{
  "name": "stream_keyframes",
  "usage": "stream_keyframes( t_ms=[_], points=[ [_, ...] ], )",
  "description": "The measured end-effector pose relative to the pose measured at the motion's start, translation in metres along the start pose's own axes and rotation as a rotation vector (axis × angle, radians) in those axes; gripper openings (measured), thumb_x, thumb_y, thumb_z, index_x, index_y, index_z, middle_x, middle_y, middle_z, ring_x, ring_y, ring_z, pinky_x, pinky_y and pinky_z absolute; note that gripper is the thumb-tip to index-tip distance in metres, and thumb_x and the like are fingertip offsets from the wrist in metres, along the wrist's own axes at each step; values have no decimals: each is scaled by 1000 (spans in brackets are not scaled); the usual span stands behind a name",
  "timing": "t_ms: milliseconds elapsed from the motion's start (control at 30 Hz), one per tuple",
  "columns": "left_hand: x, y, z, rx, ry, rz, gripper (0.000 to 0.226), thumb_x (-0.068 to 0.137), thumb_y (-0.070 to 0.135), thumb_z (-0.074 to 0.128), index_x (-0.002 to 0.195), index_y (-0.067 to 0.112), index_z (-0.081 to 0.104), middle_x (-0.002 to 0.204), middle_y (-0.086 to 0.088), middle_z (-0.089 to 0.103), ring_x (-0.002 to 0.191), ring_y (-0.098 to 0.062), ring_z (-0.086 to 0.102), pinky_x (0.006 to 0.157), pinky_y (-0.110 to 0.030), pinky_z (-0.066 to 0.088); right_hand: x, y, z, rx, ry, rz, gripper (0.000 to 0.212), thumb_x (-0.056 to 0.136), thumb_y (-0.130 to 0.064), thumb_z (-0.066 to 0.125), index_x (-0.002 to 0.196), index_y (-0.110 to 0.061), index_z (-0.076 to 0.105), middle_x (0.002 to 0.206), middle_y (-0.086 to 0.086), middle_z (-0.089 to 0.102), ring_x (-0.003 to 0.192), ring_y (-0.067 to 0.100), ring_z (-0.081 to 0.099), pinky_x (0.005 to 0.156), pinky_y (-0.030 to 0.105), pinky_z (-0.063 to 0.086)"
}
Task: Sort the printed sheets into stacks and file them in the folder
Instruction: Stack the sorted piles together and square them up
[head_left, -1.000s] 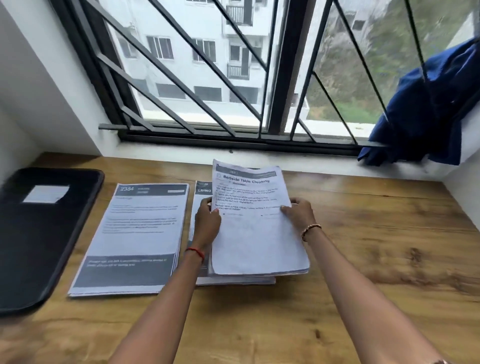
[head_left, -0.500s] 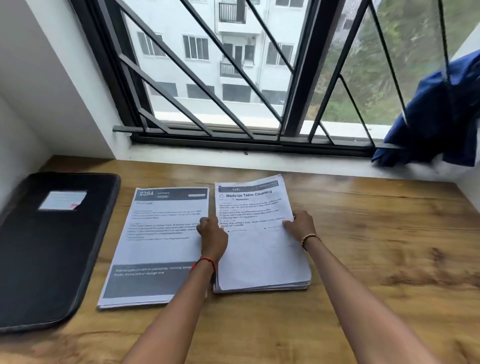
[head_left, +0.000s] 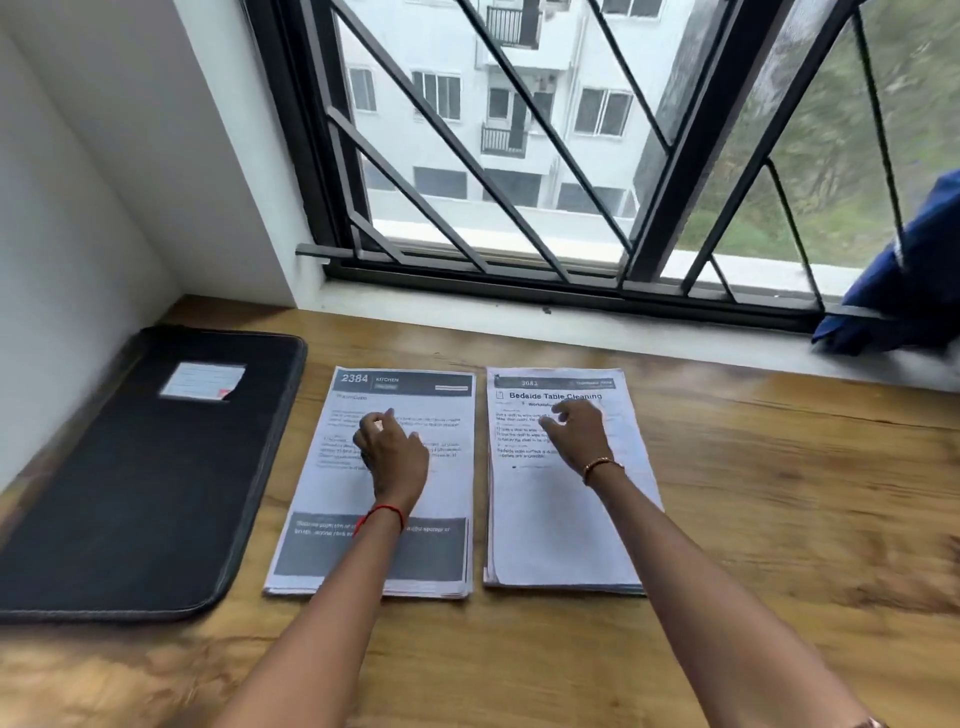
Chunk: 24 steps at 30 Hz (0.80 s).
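Clock bearings are taken on the wooden table (head_left: 779, 519), with 12 o'clock toward the window.

Two stacks of printed white sheets are lying flat at the centre, side by side with a narrow strip of table showing between them. The stack at 9 o'clock of the pair, headed "2384 KITCHEN" on a dark grey band (head_left: 441, 483), is also showing a dark grey block at its 6 o'clock end. The stack at 3 o'clock, headed "Bedside Table Cleaning" (head_left: 545, 519), is mostly white below its text; its lower edges are fanning slightly.

The left hand (head_left: 392, 449), with a red thread at the wrist, is reaching over the upper half of the kitchen stack. Its fingers are loosely bent and are gripping nothing. The right hand (head_left: 576, 439), with a beaded bracelet at the wrist, is reaching over the upper half of the bedside stack in the same relaxed, empty posture. Blur is preventing a finding on whether either set of fingertips is touching the paper.

The closed black rectangular folder with stitched edging (head_left: 140, 478) is lying flat at 9 o'clock, just beside the kitchen stack, carrying a white label (head_left: 202, 381) near its 12 o'clock end.

At 12 o'clock a black metal window grille (head_left: 493, 156) is standing behind the sill. A crumpled blue cloth (head_left: 904, 291) is sitting on the sill at 2 o'clock.
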<state>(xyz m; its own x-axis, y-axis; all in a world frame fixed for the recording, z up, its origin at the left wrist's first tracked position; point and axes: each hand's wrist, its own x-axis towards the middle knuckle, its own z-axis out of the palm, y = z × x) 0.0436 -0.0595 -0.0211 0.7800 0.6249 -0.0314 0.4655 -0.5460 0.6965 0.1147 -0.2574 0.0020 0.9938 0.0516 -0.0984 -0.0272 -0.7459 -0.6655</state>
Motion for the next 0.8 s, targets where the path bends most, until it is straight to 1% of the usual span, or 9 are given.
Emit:
stream_keyframes(
  t_ms=[67,133,200,300,467,567,633,700,800],
  points=[
    [14,-19,-13,59,18,-116,46,89,9,54,131,-5,39,138,-21,29,127,-38,25,102,-44,27,-4,-25,15,112,-170,-24,15,83,-5,60,78,8,66,72,17,62,63,19,61,71,36,47],
    [24,-35,-24,101,12,-257,46,90,15,54,129,-4,37,138,-22,28,128,-39,24,104,-46,26,-4,-43,36,163,-331,27,21,82,-4,60,63,3,60,59,18,60,44,14,60,61,39,53],
    [31,-47,-33,143,-7,-354,42,91,18,53,124,-4,39,136,-22,30,127,-39,25,104,-47,24,-3,-54,56,61,-376,48,26,81,-10,63,59,-2,51,67,26,62,60,26,62,54,27,44],
    [37,-57,-41,229,-27,-387,38,93,19,49,123,-3,43,136,-22,33,128,-38,27,104,-49,23,-1,-64,70,-47,-309,57,41,80,-11,63,56,-10,30,74,15,48,76,21,45,44,20,24],
    [53,-70,-52,193,-137,-339,34,92,18,48,120,-2,50,129,-23,46,115,-44,46,95,-47,41,2,-67,73,-12,-242,147,45,74,-9,71,60,-14,29,87,10,46,79,19,47,43,20,27],
    [61,-71,-60,87,-190,-265,31,92,15,44,118,-2,51,125,-23,51,107,-42,52,88,-41,46,4,-65,74,107,-242,229,45,70,-9,77,59,-13,33,72,8,48,72,22,49,43,22,31],
    [64,-66,-65,-20,-200,-221,28,94,13,40,118,-1,48,125,-20,52,109,-38,51,88,-38,42,4,-67,75,166,-259,255,45,69,-8,78,56,-13,35,62,6,46,57,21,47,45,24,37],
    [63,-56,-70,-122,-210,-162,25,96,11,37,116,3,49,124,-15,54,106,-32,52,85,-35,40,2,-70,73,195,-261,245,47,71,-8,76,52,-13,33,53,2,36,47,13,35,38,19,28],
    [60,-37,-84,-285,-191,-82,27,96,3,38,120,3,51,123,-10,57,103,-24,52,82,-27,39,2,-73,66,270,-223,223,50,74,-10,74,51,-14,30,52,-1,30,46,10,27,40,20,17]
  ],
)
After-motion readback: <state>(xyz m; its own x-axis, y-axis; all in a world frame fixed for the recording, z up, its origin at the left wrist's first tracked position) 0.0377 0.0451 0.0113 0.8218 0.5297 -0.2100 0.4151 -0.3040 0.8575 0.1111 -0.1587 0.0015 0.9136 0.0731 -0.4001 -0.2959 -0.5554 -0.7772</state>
